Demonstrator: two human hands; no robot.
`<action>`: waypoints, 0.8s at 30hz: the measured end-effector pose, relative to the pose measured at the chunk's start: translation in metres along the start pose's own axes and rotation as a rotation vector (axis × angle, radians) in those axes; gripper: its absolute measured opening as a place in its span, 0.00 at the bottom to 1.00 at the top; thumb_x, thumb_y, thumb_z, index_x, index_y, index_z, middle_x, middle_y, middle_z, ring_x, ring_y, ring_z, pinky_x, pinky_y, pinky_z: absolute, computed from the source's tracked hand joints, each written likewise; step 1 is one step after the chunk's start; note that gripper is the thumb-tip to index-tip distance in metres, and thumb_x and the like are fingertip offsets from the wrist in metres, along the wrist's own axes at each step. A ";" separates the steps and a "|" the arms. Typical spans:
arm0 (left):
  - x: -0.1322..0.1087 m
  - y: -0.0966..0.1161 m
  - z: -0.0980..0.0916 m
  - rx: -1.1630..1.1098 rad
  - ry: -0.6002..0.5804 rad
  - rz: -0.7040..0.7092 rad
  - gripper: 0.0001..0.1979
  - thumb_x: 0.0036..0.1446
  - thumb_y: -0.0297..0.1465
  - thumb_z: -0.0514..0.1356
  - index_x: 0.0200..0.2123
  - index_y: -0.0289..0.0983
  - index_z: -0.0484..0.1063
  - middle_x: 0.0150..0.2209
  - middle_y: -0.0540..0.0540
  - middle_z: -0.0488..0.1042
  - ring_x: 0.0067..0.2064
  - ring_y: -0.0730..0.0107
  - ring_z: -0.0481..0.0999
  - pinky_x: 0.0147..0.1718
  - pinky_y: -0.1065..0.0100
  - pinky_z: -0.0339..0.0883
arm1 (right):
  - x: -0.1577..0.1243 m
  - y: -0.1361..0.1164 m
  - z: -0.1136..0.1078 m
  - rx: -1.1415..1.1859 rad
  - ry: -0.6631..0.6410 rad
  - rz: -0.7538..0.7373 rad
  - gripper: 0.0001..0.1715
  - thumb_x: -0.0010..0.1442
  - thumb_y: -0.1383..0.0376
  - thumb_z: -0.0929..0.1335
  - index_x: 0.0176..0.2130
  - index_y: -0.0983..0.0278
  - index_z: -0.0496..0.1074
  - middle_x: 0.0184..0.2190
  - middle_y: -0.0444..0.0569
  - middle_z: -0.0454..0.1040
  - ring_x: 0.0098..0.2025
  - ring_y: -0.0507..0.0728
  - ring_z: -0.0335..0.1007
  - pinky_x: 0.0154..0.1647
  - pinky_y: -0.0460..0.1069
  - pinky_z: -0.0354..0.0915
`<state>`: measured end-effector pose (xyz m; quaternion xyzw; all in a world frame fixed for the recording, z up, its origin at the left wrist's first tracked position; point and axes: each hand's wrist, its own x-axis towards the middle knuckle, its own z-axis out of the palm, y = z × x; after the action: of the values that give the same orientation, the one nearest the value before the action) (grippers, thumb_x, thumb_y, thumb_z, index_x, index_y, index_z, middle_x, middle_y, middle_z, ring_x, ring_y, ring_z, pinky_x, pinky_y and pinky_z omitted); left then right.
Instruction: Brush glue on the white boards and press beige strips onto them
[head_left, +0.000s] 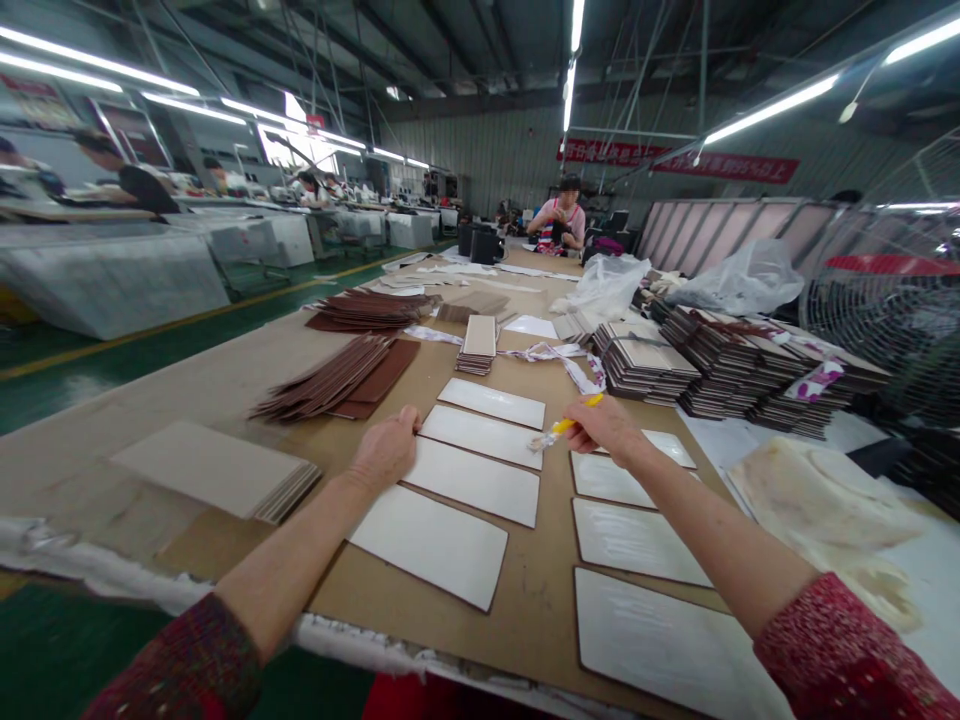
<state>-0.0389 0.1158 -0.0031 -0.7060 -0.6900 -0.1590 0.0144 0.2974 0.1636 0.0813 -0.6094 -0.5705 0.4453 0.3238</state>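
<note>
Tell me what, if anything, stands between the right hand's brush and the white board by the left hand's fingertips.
Nothing visible. The brush in the right hand reaches the right end of the white board; the left hand is at the opposite end.

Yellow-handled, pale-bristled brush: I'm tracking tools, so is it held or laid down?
Held: the right hand grips the yellow-handled brush, its bristles at the right end of a white rectangular panel.

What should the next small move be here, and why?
Probably draw the yellow brush leftward across the white panel, since the right hand has the bristles at its right end while the left hand rests at its left end.
</note>
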 end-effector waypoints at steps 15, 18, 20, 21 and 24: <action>-0.073 0.007 -0.044 -0.083 -0.084 0.305 0.17 0.58 0.20 0.50 0.45 0.38 0.72 0.49 0.43 0.73 0.51 0.63 0.72 0.55 0.62 0.65 | -0.049 -0.047 0.074 0.291 -0.308 -0.034 0.03 0.60 0.67 0.67 0.34 0.66 0.70 0.25 0.48 0.77 0.22 0.52 0.74 0.24 0.45 0.73; -0.086 0.006 -0.032 -0.104 -0.049 0.282 0.16 0.58 0.20 0.50 0.46 0.36 0.72 0.48 0.40 0.72 0.52 0.60 0.70 0.55 0.58 0.64 | -0.048 -0.049 0.095 0.279 -0.317 -0.064 0.03 0.60 0.68 0.67 0.34 0.66 0.70 0.25 0.47 0.77 0.23 0.52 0.75 0.25 0.45 0.73; -0.088 0.005 -0.028 -0.121 -0.026 0.268 0.15 0.58 0.21 0.51 0.46 0.36 0.72 0.47 0.40 0.73 0.50 0.59 0.70 0.55 0.58 0.65 | -0.046 -0.048 0.107 0.271 -0.317 -0.082 0.02 0.59 0.68 0.67 0.33 0.65 0.70 0.24 0.47 0.77 0.23 0.52 0.75 0.24 0.45 0.73; -0.089 0.005 -0.027 -0.129 -0.018 0.265 0.15 0.58 0.21 0.51 0.45 0.36 0.72 0.46 0.41 0.73 0.50 0.59 0.70 0.54 0.58 0.65 | -0.046 -0.048 0.112 0.266 -0.318 -0.090 0.02 0.59 0.68 0.67 0.33 0.65 0.70 0.24 0.46 0.77 0.23 0.52 0.75 0.24 0.45 0.73; -0.089 0.005 -0.028 -0.152 -0.001 0.259 0.15 0.58 0.21 0.52 0.44 0.37 0.72 0.44 0.42 0.72 0.49 0.60 0.70 0.53 0.59 0.66 | -0.044 -0.044 0.124 0.254 -0.329 -0.108 0.03 0.58 0.67 0.67 0.33 0.64 0.71 0.25 0.46 0.77 0.24 0.52 0.75 0.24 0.45 0.73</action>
<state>-0.0392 0.0228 0.0029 -0.7884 -0.5790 -0.2072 -0.0189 0.1687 0.1129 0.0799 -0.4511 -0.5868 0.5892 0.3240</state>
